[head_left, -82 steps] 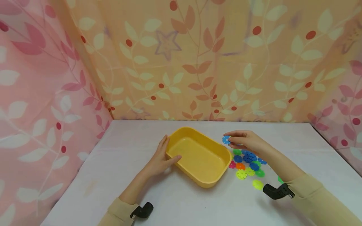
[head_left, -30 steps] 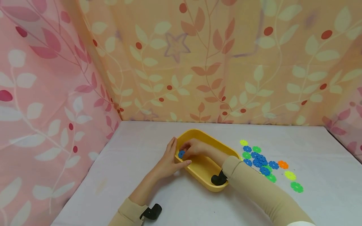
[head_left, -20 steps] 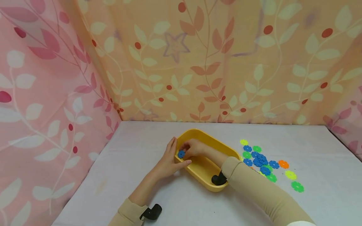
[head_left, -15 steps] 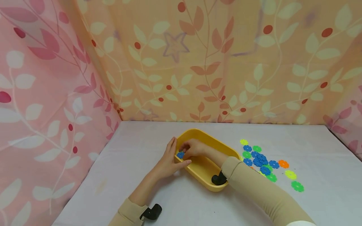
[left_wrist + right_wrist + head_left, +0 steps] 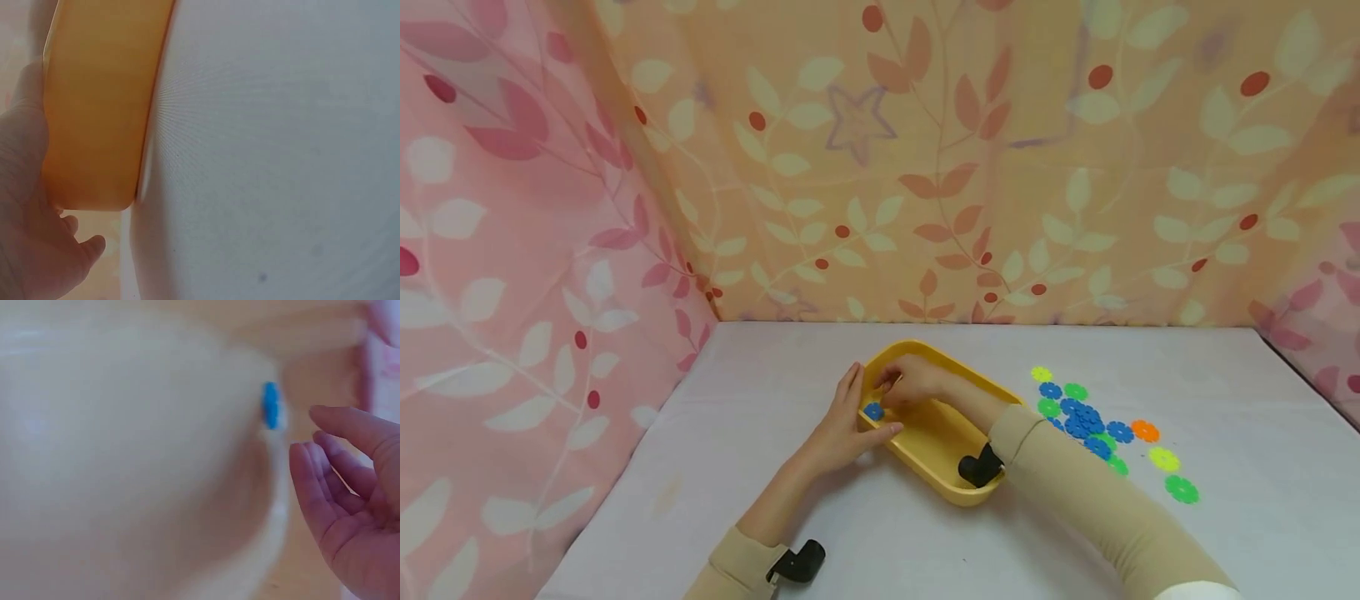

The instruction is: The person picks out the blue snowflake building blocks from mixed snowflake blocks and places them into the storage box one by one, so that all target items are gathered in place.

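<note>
A shallow yellow plastic tub (image 5: 934, 433) sits slantwise on the white tabletop. My left hand (image 5: 841, 429) holds its left end, thumb over the near rim and fingers along the outside wall; the left wrist view shows the tub's orange-looking side (image 5: 103, 106) beside that hand (image 5: 37, 244). In the tub's left corner lies a blue snowflake building disc (image 5: 873, 412). Just above it, inside the tub, is my right hand (image 5: 919, 379), fingers loosely bent. The right wrist view shows the blue disc (image 5: 270, 405) apart from the fingertips of the right hand (image 5: 350, 487), which holds nothing.
Right of the tub lies a loose heap of blue discs (image 5: 1084, 419) mixed with green ones. An orange disc (image 5: 1146, 431), a yellow disc (image 5: 1164, 459) and a green disc (image 5: 1182, 489) lie farther right. Floral cloth (image 5: 880, 183) hangs at the back and sides.
My right hand carried a blue disc from beside the heap into the tub's left corner and let it go, then drew slightly up and away. The left hand keeps its hold on the tub.
</note>
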`<action>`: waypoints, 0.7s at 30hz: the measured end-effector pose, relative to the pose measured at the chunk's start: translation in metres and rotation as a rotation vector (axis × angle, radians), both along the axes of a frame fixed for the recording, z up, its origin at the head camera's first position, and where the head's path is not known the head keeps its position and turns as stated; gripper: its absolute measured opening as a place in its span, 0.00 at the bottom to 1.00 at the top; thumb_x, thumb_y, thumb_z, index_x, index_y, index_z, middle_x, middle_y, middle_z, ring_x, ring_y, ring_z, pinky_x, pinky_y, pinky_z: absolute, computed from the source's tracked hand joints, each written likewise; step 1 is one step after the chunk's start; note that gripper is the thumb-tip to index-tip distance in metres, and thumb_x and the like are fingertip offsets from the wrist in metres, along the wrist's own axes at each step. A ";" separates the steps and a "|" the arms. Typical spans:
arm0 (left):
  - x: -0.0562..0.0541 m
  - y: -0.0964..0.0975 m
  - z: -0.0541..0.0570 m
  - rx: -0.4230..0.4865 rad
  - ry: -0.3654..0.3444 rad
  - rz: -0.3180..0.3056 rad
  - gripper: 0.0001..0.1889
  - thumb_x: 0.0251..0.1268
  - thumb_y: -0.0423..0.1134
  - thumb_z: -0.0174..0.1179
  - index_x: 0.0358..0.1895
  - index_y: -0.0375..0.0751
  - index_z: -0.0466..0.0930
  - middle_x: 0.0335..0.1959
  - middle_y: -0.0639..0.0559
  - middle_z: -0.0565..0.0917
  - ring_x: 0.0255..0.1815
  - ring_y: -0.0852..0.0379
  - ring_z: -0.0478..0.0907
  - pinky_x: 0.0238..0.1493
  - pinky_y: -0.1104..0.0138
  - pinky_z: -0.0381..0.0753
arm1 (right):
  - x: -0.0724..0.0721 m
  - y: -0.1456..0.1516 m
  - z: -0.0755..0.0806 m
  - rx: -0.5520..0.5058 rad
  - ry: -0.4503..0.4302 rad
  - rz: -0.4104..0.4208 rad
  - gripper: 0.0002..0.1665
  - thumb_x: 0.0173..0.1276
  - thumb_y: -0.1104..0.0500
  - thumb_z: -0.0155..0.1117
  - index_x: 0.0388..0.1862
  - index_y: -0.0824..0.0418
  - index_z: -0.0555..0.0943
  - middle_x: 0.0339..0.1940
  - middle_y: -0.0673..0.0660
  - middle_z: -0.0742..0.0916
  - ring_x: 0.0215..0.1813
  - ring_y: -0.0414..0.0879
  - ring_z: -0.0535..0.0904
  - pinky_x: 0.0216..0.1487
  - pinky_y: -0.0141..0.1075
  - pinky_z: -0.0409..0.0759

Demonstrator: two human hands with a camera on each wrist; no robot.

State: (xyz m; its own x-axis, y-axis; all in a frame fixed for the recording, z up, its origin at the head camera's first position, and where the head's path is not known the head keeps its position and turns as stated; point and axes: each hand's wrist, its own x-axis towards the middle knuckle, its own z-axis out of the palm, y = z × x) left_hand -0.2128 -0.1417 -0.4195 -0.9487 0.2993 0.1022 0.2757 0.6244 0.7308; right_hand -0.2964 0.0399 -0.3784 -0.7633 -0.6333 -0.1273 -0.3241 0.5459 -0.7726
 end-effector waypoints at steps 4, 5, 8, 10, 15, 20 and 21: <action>-0.001 0.001 -0.001 0.007 0.018 0.001 0.61 0.57 0.63 0.65 0.78 0.39 0.31 0.79 0.47 0.35 0.78 0.45 0.38 0.73 0.48 0.48 | -0.003 0.018 0.016 -0.118 -0.006 -0.082 0.21 0.61 0.61 0.71 0.53 0.64 0.82 0.42 0.57 0.85 0.40 0.45 0.79 0.43 0.32 0.80; -0.001 0.001 0.000 0.009 0.014 0.002 0.61 0.57 0.63 0.65 0.78 0.39 0.31 0.79 0.46 0.35 0.78 0.45 0.39 0.73 0.48 0.48 | -0.002 0.023 0.021 -0.158 -0.010 -0.099 0.21 0.62 0.60 0.70 0.54 0.64 0.82 0.45 0.58 0.85 0.43 0.45 0.80 0.45 0.33 0.80; -0.001 0.001 0.000 0.017 0.010 0.001 0.60 0.57 0.62 0.65 0.78 0.39 0.31 0.79 0.47 0.35 0.78 0.46 0.39 0.73 0.48 0.47 | 0.003 0.042 0.032 -0.263 -0.044 -0.161 0.24 0.64 0.58 0.69 0.58 0.63 0.80 0.51 0.61 0.83 0.49 0.48 0.79 0.50 0.35 0.79; -0.001 0.000 -0.001 0.017 0.012 0.000 0.60 0.57 0.62 0.65 0.79 0.39 0.32 0.79 0.47 0.35 0.78 0.46 0.39 0.73 0.48 0.47 | 0.011 0.057 0.039 -0.324 -0.077 -0.203 0.25 0.65 0.58 0.68 0.60 0.63 0.79 0.54 0.62 0.82 0.51 0.50 0.79 0.52 0.37 0.80; -0.002 0.000 -0.003 0.003 0.028 0.000 0.60 0.57 0.63 0.65 0.79 0.41 0.34 0.80 0.48 0.35 0.78 0.47 0.39 0.73 0.49 0.47 | 0.031 0.098 0.047 -0.366 -0.098 -0.281 0.26 0.67 0.56 0.67 0.63 0.60 0.76 0.58 0.62 0.80 0.57 0.53 0.78 0.56 0.42 0.78; -0.001 -0.001 -0.002 0.006 0.029 -0.007 0.59 0.57 0.62 0.66 0.79 0.44 0.35 0.79 0.51 0.35 0.78 0.46 0.38 0.73 0.47 0.47 | 0.047 0.137 0.041 -0.392 -0.140 -0.368 0.29 0.69 0.55 0.66 0.66 0.62 0.73 0.61 0.63 0.78 0.60 0.57 0.76 0.58 0.44 0.77; -0.001 -0.001 -0.002 0.006 0.032 -0.009 0.58 0.57 0.62 0.65 0.79 0.44 0.35 0.79 0.50 0.35 0.78 0.46 0.38 0.72 0.47 0.47 | 0.050 0.144 0.039 -0.392 -0.143 -0.382 0.29 0.69 0.55 0.66 0.66 0.63 0.73 0.61 0.64 0.78 0.61 0.58 0.76 0.58 0.46 0.76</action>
